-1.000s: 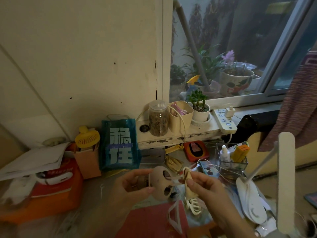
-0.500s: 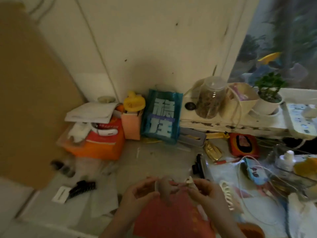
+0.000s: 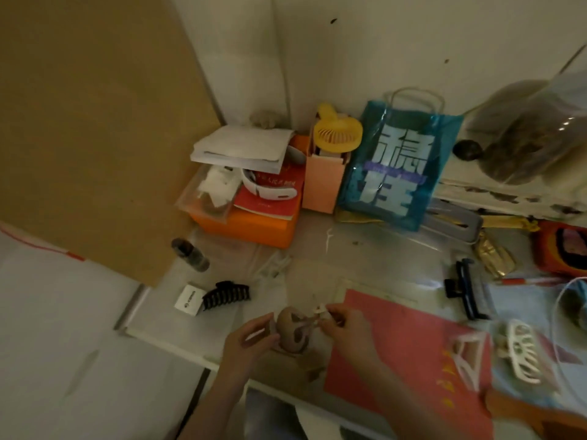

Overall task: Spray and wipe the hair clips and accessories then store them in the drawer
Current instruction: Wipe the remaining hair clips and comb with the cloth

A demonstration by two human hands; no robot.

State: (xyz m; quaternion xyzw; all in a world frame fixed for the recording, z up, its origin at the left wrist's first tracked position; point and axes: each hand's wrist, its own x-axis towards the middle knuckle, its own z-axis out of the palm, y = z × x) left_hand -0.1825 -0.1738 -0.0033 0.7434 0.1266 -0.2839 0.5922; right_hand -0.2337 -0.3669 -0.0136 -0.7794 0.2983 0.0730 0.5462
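Since half a second ago my view has swung left and down — the window plants are gone from frame and the brown board on the left fills more of it, while both hands stay low over the desk.

From the head camera, the left hand pinches a beige oval plastic claw clip at its rounded back, just left of the pink paper sheet. The right hand pinches a small pale scrap — probably a wipe, too blurred to tell — against the clip's jaw side. I judge the clip light, stiff and smooth, its teeth and hinge the weak points, so the shell is where I'd hold. A black toothed claw clip lies well left; a white openwork claw clip lies right.
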